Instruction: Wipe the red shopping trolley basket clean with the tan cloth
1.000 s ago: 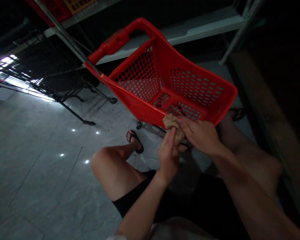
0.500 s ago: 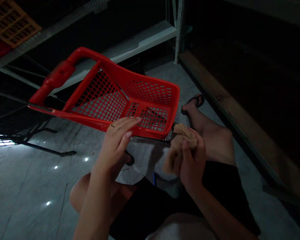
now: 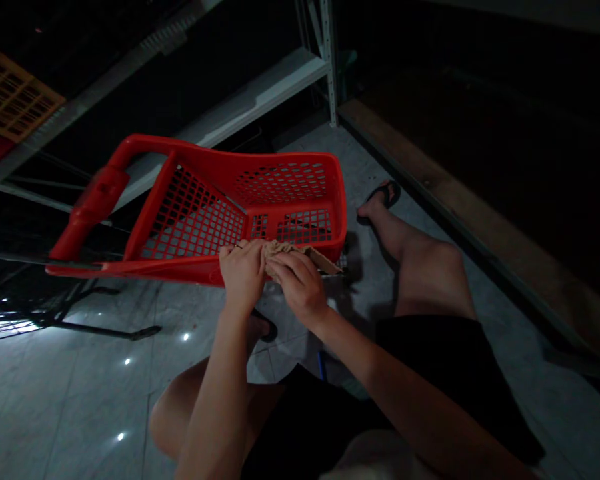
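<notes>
A red plastic shopping cart point(image 3: 195, 267) with a mesh basket and a red handle bar stands just in front of my knees. My left hand point(image 3: 243, 270) and my right hand point(image 3: 300, 287) meet at its near rim. Between them they hold a small crumpled tan cloth point(image 3: 285, 250), which lies against the rim. The right hand's fingers pinch the cloth from the right, the left hand grips its left end. I sit on the floor in dark shorts and sandals, legs either side of the cart.
A white metal shelf point(image 3: 240, 107) runs behind the cart, with an orange crate point(image 3: 10, 93) at the upper left. A wooden ledge point(image 3: 480, 227) borders the grey tiled floor on the right. A dark metal frame point(image 3: 105, 327) lies on the floor to the left.
The left hand, free and spread half a second ago, has closed onto the cloth beside the right hand. Both hands have moved up to the cart's near rim.
</notes>
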A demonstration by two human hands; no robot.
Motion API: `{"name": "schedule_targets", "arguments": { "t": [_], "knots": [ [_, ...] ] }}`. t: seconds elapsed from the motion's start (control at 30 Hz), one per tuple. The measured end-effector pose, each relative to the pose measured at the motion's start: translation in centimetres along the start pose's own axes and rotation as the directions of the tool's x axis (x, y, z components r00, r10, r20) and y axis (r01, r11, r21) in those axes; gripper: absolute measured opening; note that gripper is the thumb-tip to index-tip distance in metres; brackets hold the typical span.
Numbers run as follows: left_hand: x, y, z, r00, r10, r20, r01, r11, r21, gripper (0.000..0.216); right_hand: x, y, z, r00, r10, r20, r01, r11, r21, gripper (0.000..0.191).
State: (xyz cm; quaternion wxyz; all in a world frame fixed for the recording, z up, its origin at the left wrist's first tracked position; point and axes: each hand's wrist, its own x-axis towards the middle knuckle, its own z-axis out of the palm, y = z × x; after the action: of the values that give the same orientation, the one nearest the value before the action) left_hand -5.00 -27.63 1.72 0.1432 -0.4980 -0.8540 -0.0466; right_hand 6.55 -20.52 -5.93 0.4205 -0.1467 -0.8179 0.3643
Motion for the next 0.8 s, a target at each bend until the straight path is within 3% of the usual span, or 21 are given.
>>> {"name": "schedule_targets", "arguments": {
  "t": [0.1,0.2,0.27,0.33,0.43,0.6,0.8],
  "knots": [
    [0.6,0.6,0.4,0.999,-0.013,-0.052,0.013,1.0,0.0,0.044,1.2,2.5,-1.9,0.991,-0.091,0.096,0.098,0.992,-0.077,0.032],
    [1.0,1.0,0.6,0.995,0.009,-0.101,-0.014,0.999,-0.044,0.046,0.9,5.7,-5.0,0.983,-0.161,0.087,0.171,0.978,-0.121,0.029],
    [1.1,1.3,0.7,0.993,0.004,-0.12,-0.012,0.997,-0.07,0.048,0.3,7.5,-6.7,0.996,-0.093,0.017,0.094,0.986,-0.135,0.028],
    [1.3,1.5,0.7,0.992,-0.009,-0.126,-0.002,0.997,-0.083,0.049,-0.1,8.6,-7.6,0.995,0.05,-0.085,-0.063,0.986,-0.157,0.027],
    [1.3,1.6,0.7,0.991,-0.019,-0.13,0.009,0.997,-0.075,0.048,-0.3,8.7,-7.3,0.948,0.206,-0.242,-0.242,0.961,-0.132,0.029],
    [0.8,1.4,0.3,0.988,0.017,-0.155,-0.024,0.999,-0.042,0.045,-0.4,7.0,-5.7,0.875,0.317,-0.365,-0.357,0.933,-0.047,0.032],
    [-0.1,0.4,-0.1,0.989,0.075,-0.129,-0.076,0.997,-0.007,0.042,-0.2,6.3,-6.2,0.837,0.359,-0.412,-0.36,0.93,0.08,0.028]
  ]
}}
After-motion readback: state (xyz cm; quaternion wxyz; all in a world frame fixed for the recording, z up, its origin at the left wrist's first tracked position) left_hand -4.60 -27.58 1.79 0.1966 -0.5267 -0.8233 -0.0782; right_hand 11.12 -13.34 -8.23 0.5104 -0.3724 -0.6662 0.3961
